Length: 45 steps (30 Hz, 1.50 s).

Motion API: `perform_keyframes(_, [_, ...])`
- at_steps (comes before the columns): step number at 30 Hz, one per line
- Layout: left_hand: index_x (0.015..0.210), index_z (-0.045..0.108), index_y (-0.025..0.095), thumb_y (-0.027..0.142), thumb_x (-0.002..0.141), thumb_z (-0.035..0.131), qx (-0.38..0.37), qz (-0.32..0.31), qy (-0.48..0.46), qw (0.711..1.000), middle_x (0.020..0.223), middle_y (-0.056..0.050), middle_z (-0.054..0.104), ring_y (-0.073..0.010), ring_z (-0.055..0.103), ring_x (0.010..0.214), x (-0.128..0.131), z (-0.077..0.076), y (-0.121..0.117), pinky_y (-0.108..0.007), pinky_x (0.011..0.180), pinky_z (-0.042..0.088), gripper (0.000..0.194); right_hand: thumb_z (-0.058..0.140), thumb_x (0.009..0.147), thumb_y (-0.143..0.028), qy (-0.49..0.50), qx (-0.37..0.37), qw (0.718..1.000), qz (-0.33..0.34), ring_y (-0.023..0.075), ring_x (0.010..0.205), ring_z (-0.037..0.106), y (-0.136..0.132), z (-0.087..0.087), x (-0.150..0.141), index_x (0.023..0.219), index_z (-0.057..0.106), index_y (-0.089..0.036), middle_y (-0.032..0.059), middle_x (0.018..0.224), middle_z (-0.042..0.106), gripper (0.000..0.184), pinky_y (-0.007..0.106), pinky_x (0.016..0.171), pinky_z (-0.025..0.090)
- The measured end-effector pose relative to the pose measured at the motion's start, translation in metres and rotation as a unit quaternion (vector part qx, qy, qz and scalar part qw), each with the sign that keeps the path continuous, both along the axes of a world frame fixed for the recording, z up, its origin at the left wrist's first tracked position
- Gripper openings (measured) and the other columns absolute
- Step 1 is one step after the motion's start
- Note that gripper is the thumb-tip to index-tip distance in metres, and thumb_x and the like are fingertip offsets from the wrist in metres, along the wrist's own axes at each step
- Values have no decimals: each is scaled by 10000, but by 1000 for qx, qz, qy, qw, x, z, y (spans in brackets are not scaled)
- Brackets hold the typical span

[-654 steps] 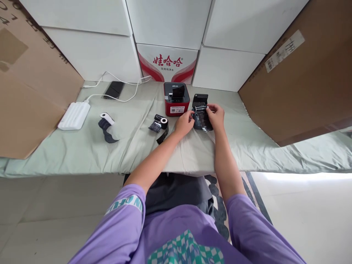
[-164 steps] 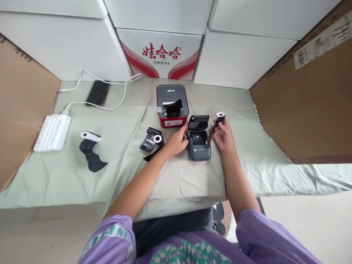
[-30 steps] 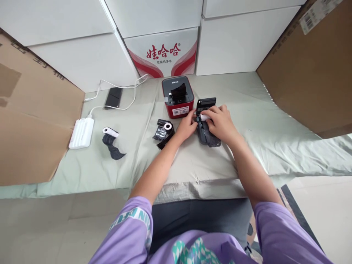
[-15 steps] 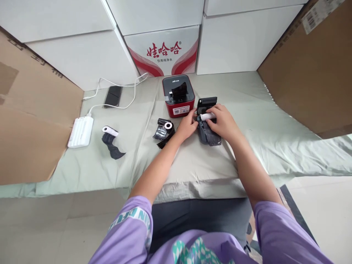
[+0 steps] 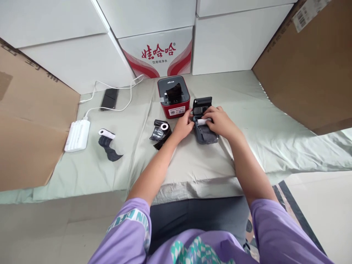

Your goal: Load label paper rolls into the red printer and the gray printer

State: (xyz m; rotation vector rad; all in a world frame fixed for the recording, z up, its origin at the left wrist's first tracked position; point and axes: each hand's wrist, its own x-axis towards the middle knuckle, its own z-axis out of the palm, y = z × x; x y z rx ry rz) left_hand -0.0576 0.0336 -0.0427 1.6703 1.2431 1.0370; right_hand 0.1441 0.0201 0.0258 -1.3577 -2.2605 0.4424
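Note:
A small dark portable printer (image 5: 205,136) lies on the cloth with its lid (image 5: 202,103) swung up at the back. Inside its bay sits a white paper roll (image 5: 203,121), and a dark strip of paper spreads from it over the printer's front. My right hand (image 5: 220,121) has its fingers closed on that roll from the right. Against the printer's left side rests my left hand (image 5: 184,125), fingers bent around the edge near the hinge. Left of this hand, a loose roll with black paper (image 5: 164,127) lies partly unwound beside a black cylinder (image 5: 160,123).
Behind my left hand stands a red and black label printer (image 5: 173,98). Farther left lie another unwound roll (image 5: 110,143), a phone (image 5: 109,99) and a white power bank (image 5: 78,135) with a cable. Cardboard boxes (image 5: 305,73) and white boxes (image 5: 220,40) wall in the table.
My right hand has lowered the paper roll into the printer's bay, and the dark strip now lies flatter over its front. My left hand stays at the printer's side. The view shifts slightly.

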Motion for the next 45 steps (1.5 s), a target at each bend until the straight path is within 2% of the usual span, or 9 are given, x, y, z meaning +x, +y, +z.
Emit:
perform_keyframes(6, [1520, 516, 214, 30, 809, 558, 5, 1, -3, 1000, 1200, -78, 729, -144, 640, 745, 0, -4, 2, -358, 894, 569, 735, 588, 814, -160, 3, -5, 999, -45, 356, 1130, 521, -2, -8, -3, 996, 798, -234, 134, 1203, 606, 288, 581, 1019, 498])
perform_keyframes(13, [1531, 497, 206, 50, 809, 560, -4, -6, -10, 1000, 1224, -96, 723, -158, 663, 768, 0, -2, 1, -390, 911, 589, 742, 666, 765, -213, 83, -2, 992, -100, 299, 1047, 590, 4, -6, -3, 890, 691, -222, 94, 1035, 590, 128, 493, 971, 534])
perform_keyframes(17, [1534, 494, 223, 34, 807, 569, 5, -4, -28, 1000, 1201, -81, 721, -147, 649, 763, 0, -3, 1, -367, 905, 580, 754, 694, 816, -369, 227, -40, 959, -166, 269, 1049, 631, 16, -10, -8, 1130, 612, -222, 100, 1172, 656, 356, 435, 919, 567])
perform_keyframes(20, [1555, 461, 254, 28, 810, 583, 11, -5, -41, 999, 1186, -71, 706, -136, 636, 762, -1, -3, 0, -353, 898, 568, 788, 623, 896, -510, 320, -90, 933, -140, 253, 1128, 641, 21, -13, -9, 1243, 584, -249, 85, 1277, 687, 436, 397, 955, 564])
perform_keyframes(24, [1477, 492, 276, 51, 847, 548, 11, -18, -68, 997, 1185, -64, 691, -149, 666, 850, 0, 1, -3, -331, 876, 566, 671, 487, 953, -616, 324, -133, 932, -94, 257, 1155, 648, 22, -8, -2, 1121, 695, -248, 66, 1204, 729, 454, 401, 970, 560])
perform_keyframes(31, [1171, 634, 218, 316, 1044, 465, 7, -27, -65, 997, 946, -28, 695, -139, 626, 731, -1, 13, -9, -282, 771, 546, 233, 696, 777, -362, 220, -169, 961, -4, 278, 1118, 664, 21, 7, 28, 1160, 754, -224, 81, 1221, 760, 412, 485, 1068, 502])
perform_keyframes(36, [1231, 647, 198, 392, 982, 600, 16, -40, -27, 999, 1219, -78, 716, -172, 662, 893, -2, 18, -13, -302, 854, 544, 319, 739, 782, -374, 150, -258, 954, -1, 181, 750, 648, 19, 11, 37, 1231, 729, -216, 95, 1281, 722, 476, 391, 758, 594])
perform_keyframes(39, [1332, 619, 203, 391, 924, 684, 16, -62, 1, 998, 1323, -91, 686, -173, 640, 883, -3, 18, -15, -334, 896, 530, 454, 741, 825, -382, 165, -305, 938, 17, 117, 590, 564, 16, 12, 35, 1323, 671, -239, 76, 1200, 730, 522, 283, 515, 496])
perform_keyframes(45, [1405, 567, 191, 401, 902, 715, 20, -95, -26, 995, 1377, -122, 649, -146, 593, 800, -3, 14, -11, -329, 815, 536, 565, 809, 841, -368, 206, -344, 914, 58, 94, 589, 560, 20, 5, 37, 1398, 606, -235, 70, 1126, 709, 607, 225, 456, 457])
